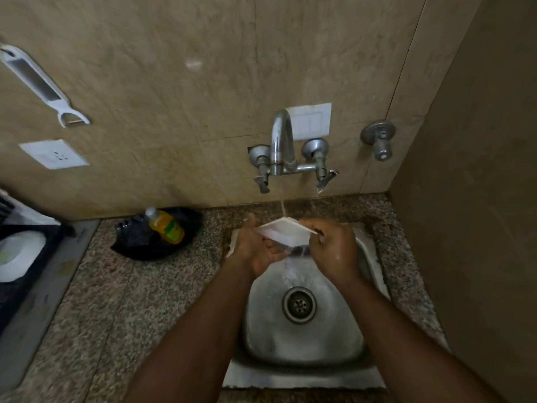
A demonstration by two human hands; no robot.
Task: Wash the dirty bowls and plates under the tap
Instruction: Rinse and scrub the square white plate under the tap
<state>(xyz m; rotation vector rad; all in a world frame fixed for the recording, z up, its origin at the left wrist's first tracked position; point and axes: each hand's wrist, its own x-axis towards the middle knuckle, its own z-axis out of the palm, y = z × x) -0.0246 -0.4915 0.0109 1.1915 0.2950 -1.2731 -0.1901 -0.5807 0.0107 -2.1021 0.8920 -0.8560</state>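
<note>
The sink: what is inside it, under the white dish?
Inside the sink a round drain shows, with tap water falling from the white dish held by both hands. The basin's far end is hidden behind the hands and dish.

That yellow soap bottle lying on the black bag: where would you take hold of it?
Around the yellow body of the soap bottle, coming from above. It lies tilted on the black bag with its cap toward the wall, so its round sides are open to a grip.
</note>
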